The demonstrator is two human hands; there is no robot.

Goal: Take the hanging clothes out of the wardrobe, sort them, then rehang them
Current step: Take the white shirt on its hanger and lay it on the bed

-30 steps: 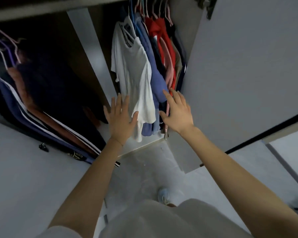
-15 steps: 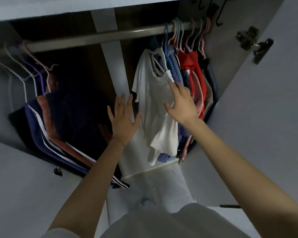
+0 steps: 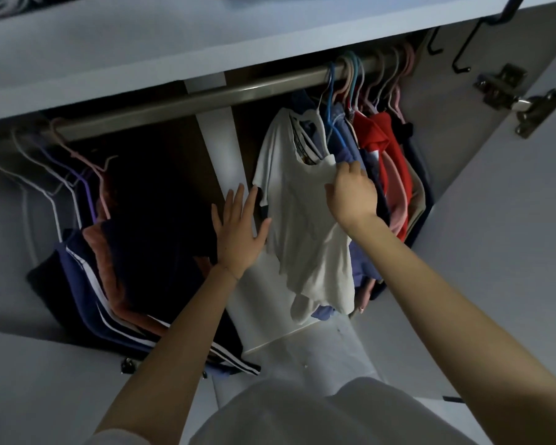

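white shirt point(image 3: 299, 200) — between both hands, right hand point(image 3: 352, 194) gripping.

A white cotton T-shirt point(image 3: 305, 226) is being held at its shoulder by the right hand point(image 3: 350, 197), hanging foremost among blue, red and pink garments point(image 3: 386, 146) on the metal rail point(image 3: 174, 102).
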